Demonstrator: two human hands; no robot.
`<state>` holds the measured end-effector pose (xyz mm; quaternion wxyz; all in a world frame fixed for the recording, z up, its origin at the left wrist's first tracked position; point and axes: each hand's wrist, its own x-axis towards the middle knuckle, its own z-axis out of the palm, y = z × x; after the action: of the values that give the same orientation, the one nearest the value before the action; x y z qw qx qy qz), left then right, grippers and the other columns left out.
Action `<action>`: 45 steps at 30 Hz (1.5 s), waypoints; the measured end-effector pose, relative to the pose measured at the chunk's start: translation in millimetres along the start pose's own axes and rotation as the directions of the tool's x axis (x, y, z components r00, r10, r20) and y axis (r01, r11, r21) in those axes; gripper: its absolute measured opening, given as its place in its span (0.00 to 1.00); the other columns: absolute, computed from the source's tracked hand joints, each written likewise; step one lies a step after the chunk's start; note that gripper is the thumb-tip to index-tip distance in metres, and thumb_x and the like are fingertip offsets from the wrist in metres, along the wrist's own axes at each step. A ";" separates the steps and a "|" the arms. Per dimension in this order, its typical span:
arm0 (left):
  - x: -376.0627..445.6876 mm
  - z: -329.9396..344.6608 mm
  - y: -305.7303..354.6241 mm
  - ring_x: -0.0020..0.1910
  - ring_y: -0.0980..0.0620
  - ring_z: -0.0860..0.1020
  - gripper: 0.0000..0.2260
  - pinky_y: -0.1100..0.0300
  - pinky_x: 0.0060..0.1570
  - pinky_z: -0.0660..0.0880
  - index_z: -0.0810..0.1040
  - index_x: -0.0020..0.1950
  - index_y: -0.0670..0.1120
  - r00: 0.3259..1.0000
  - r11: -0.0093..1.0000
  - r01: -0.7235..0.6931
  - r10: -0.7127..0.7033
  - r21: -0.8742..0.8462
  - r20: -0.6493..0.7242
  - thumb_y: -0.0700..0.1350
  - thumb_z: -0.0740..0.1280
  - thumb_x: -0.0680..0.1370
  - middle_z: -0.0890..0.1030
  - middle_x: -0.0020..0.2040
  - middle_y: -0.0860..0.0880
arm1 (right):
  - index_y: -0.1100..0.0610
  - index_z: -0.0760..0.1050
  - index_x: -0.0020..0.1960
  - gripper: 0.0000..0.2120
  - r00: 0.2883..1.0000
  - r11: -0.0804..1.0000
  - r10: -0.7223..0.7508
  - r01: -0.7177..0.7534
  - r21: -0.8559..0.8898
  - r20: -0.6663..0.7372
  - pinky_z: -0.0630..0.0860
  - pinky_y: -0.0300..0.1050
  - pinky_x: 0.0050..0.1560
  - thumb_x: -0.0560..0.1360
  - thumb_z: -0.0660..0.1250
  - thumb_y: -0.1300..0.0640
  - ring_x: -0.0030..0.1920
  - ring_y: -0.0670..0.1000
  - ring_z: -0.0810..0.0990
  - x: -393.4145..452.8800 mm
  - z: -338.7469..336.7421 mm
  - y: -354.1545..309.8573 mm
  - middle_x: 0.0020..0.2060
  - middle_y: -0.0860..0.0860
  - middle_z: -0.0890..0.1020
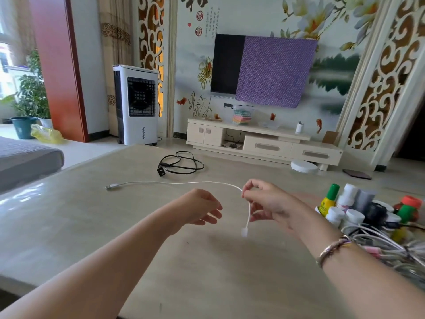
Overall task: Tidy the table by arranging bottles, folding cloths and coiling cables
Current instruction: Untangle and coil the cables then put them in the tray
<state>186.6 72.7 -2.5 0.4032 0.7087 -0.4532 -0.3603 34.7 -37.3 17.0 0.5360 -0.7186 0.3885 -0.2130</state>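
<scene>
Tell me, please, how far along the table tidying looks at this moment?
Looks done: the bottles stand grouped at the table's right edge, with a bundle of light cables beside them. In hand: the right hand pinches the white cable near one end, the rest lying uncoiled; the left hand hovers open. Left: the black cable lies loosely looped farther back. No cloths show on the table.

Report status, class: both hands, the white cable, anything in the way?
Right hand pinching thin white USB cable near one end; left hand open, empty. Cable uncoiled across beige table. Loose black cable beyond, clear.
</scene>
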 end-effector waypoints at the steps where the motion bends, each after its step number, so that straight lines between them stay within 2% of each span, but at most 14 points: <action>1: -2.7 2.1 1.8 0.45 0.51 0.83 0.11 0.58 0.51 0.77 0.79 0.53 0.43 0.999 0.999 0.010 -0.008 -0.049 0.039 0.49 0.63 0.81 0.85 0.48 0.48 | 0.59 0.74 0.42 0.07 0.999 0.999 -0.019 0.018 0.047 0.026 0.78 0.43 0.31 0.75 0.59 0.67 0.23 0.46 0.72 -2.1 1.5 -1.6 0.30 0.52 0.68; 5: -11.9 6.8 5.8 0.50 0.44 0.84 0.20 0.54 0.52 0.78 0.76 0.59 0.41 0.959 0.983 0.086 -0.038 -0.161 0.282 0.57 0.64 0.78 0.84 0.52 0.44 | 0.64 0.78 0.41 0.13 0.999 0.981 -0.043 0.040 0.188 0.011 0.83 0.50 0.40 0.76 0.56 0.68 0.28 0.49 0.79 -3.7 10.6 2.6 0.32 0.53 0.71; 7: -13.7 9.1 6.3 0.49 0.44 0.84 0.21 0.53 0.53 0.78 0.75 0.63 0.40 0.919 0.974 0.105 -0.017 -0.203 0.393 0.55 0.66 0.78 0.84 0.53 0.42 | 0.65 0.78 0.43 0.12 0.999 0.972 -0.040 0.045 0.230 -0.025 0.81 0.46 0.35 0.77 0.56 0.67 0.31 0.50 0.81 -1.0 13.9 8.8 0.32 0.54 0.72; 12: -10.2 5.6 4.3 0.31 0.54 0.80 0.08 0.54 0.49 0.81 0.79 0.56 0.38 0.951 0.938 0.116 -0.011 -0.325 0.309 0.37 0.66 0.78 0.82 0.36 0.46 | 0.63 0.81 0.40 0.13 0.992 0.976 -0.079 0.098 0.194 -0.101 0.77 0.41 0.31 0.76 0.59 0.66 0.33 0.49 0.80 5.7 13.2 23.6 0.32 0.56 0.78; 17: -12.7 -0.6 6.2 0.32 0.53 0.80 0.14 0.54 0.47 0.81 0.78 0.54 0.41 0.921 0.910 0.222 -0.077 -0.352 0.381 0.51 0.63 0.80 0.83 0.44 0.45 | 0.60 0.81 0.44 0.13 0.972 0.972 -0.151 0.179 0.152 -0.177 0.72 0.41 0.32 0.78 0.58 0.66 0.35 0.50 0.77 11.4 18.0 33.9 0.36 0.56 0.79; 20: -14.5 2.3 5.1 0.32 0.54 0.77 0.14 0.56 0.44 0.82 0.78 0.59 0.40 0.893 0.924 0.243 -0.094 -0.294 0.441 0.49 0.66 0.79 0.81 0.43 0.47 | 0.58 0.81 0.48 0.14 0.965 0.961 -0.199 0.226 0.162 -0.169 0.71 0.40 0.33 0.79 0.57 0.66 0.37 0.48 0.79 10.1 21.5 38.7 0.40 0.54 0.81; 24: -7.8 -0.6 0.9 0.30 0.57 0.70 0.09 0.60 0.43 0.81 0.83 0.52 0.41 0.953 0.952 0.173 -0.097 -0.252 0.287 0.42 0.65 0.80 0.74 0.36 0.52 | 0.56 0.82 0.46 0.17 0.956 0.969 -0.233 0.244 0.038 -0.179 0.68 0.38 0.33 0.78 0.55 0.66 0.37 0.48 0.79 6.5 17.7 47.0 0.40 0.53 0.79; 27: -2.4 -9.7 -1.7 0.28 0.58 0.68 0.08 0.61 0.45 0.80 0.85 0.47 0.43 0.983 0.947 0.160 -0.127 -0.279 0.132 0.43 0.67 0.79 0.73 0.32 0.53 | 0.52 0.80 0.43 0.13 0.918 0.852 -0.375 0.286 -0.438 -0.129 0.67 0.32 0.34 0.75 0.61 0.66 0.36 0.45 0.75 0.3 10.0 57.7 0.37 0.49 0.76; 29: 0.3 -17.0 -4.8 0.28 0.58 0.69 0.07 0.61 0.44 0.80 0.84 0.45 0.42 0.987 0.920 0.161 -0.153 -0.357 0.052 0.42 0.68 0.78 0.74 0.31 0.53 | 0.50 0.78 0.39 0.11 0.917 0.751 -0.395 0.290 -0.593 -0.051 0.67 0.32 0.37 0.72 0.66 0.65 0.36 0.45 0.73 -4.3 8.6 60.9 0.37 0.48 0.74; 34: 3.1 -23.4 -8.7 0.33 0.55 0.75 0.07 0.59 0.48 0.78 0.81 0.40 0.42 0.970 0.766 0.181 -0.243 -0.617 -0.017 0.42 0.69 0.77 0.76 0.33 0.50 | 0.47 0.75 0.38 0.08 0.889 0.730 -0.458 0.382 -0.566 0.008 0.67 0.28 0.42 0.73 0.69 0.57 0.44 0.45 0.76 -8.6 13.8 59.6 0.42 0.47 0.74; 38: 5.8 -21.8 -11.5 0.39 0.50 0.79 0.07 0.56 0.49 0.77 0.76 0.39 0.42 0.960 0.662 0.163 -0.279 -0.731 -0.039 0.41 0.69 0.77 0.78 0.39 0.48 | 0.48 0.75 0.39 0.06 0.884 0.743 -0.464 0.423 -0.519 0.056 0.69 0.29 0.38 0.74 0.69 0.54 0.37 0.40 0.76 -13.4 19.1 58.7 0.38 0.44 0.76; 40: 9.6 -19.7 -13.7 0.37 0.51 0.79 0.05 0.58 0.45 0.77 0.76 0.41 0.42 0.954 0.762 0.112 -0.261 -0.638 -0.145 0.40 0.69 0.77 0.78 0.39 0.47 | 0.50 0.76 0.39 0.06 0.893 0.760 -0.445 0.415 -0.501 0.064 0.70 0.33 0.37 0.75 0.68 0.54 0.34 0.39 0.77 -14.4 18.8 57.6 0.34 0.44 0.80; 42: 15.4 -17.5 -18.8 0.38 0.50 0.78 0.04 0.56 0.44 0.78 0.76 0.42 0.42 0.925 0.966 0.077 -0.162 -0.247 -0.344 0.39 0.68 0.76 0.79 0.41 0.45 | 0.51 0.76 0.39 0.07 0.899 0.788 -0.431 0.415 -0.454 0.074 0.72 0.31 0.37 0.76 0.67 0.56 0.34 0.40 0.80 -14.7 17.4 57.0 0.34 0.45 0.82; 45: 21.1 -11.5 -24.9 0.46 0.50 0.75 0.06 0.61 0.38 0.73 0.74 0.48 0.46 0.890 0.953 0.001 0.137 0.303 -0.436 0.37 0.64 0.74 0.78 0.51 0.47 | 0.50 0.77 0.38 0.07 0.898 0.782 -0.436 0.406 -0.473 0.050 0.70 0.30 0.34 0.75 0.68 0.55 0.30 0.39 0.78 -14.2 16.5 57.1 0.31 0.44 0.82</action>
<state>212.3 62.4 -23.2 0.3996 0.8085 -0.4204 -0.0997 19.2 -23.2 -40.4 0.2711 -0.8885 0.2746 -0.2482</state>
